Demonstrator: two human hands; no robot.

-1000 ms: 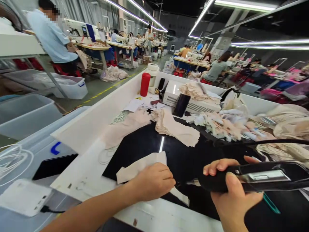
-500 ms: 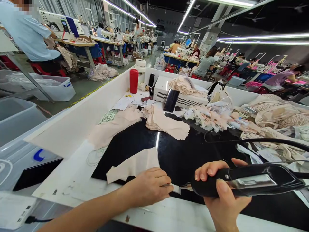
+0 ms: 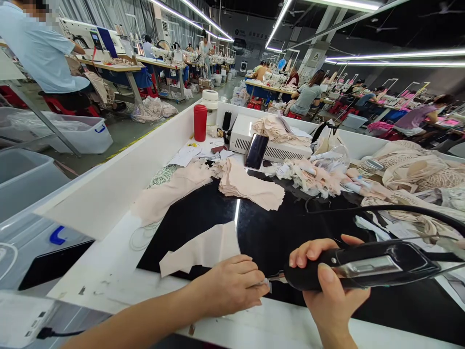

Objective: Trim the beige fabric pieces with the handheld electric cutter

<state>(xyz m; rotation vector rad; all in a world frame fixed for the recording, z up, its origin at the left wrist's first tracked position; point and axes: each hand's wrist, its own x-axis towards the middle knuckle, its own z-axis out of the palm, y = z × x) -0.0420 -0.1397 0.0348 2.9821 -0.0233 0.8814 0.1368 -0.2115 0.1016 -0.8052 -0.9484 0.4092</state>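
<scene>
My left hand (image 3: 236, 284) is closed, its fingertips pinched on a pale edge of fabric beside the tool's tip. A curved beige fabric piece (image 3: 205, 247) lies flat on the black board (image 3: 269, 232) and runs under that hand, which hides the join with the pinched edge. My right hand (image 3: 332, 286) wraps around a black corded handheld tool (image 3: 366, 265), thumb along its near side. The tool's thin metal tip points left and meets the pale edge at my left fingertips. Whether it cuts or presses there I cannot make out.
Stacked beige fabric pieces (image 3: 250, 186) lie farther back, before a phone (image 3: 256, 151) leaning on a white vented box (image 3: 279, 151). A red cup (image 3: 200, 123) stands at the back left. Fabric bundles (image 3: 316, 177) fill the right side. The tool's black cable (image 3: 410, 207) arches over the board.
My right hand and the tool have shifted slightly left, and my left hand slightly right and down. The pale edge between them shows less now.
</scene>
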